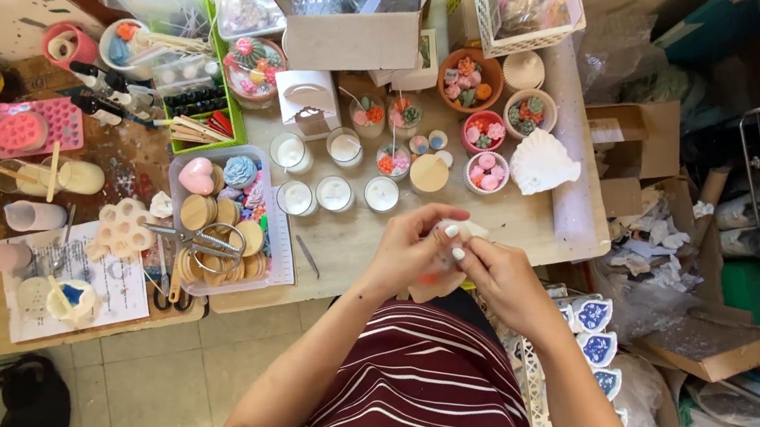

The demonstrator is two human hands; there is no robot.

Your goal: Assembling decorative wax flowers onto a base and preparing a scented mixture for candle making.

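Observation:
My left hand (pixel 409 249) and my right hand (pixel 500 275) meet just off the front edge of the wooden table (pixel 533 225), above my striped lap. Together they pinch a small pale piece (pixel 462 235), possibly a tag or thin wooden shape; the fingers hide most of it. Several white candles in glass jars (pixel 334 193) stand just beyond my hands. To the left, scissors (pixel 195 241) lie across a clear tray (pixel 173 180) of wooden discs and wax flowers.
Bowls of small coloured wax flowers (pixel 470 78), a white shell shape (pixel 544 162) and open cardboard boxes (pixel 348 41) crowd the table's back. Pink moulds (pixel 31 124), cups and paper sheets lie at the left. Boxes and wrapping clutter the floor at the right.

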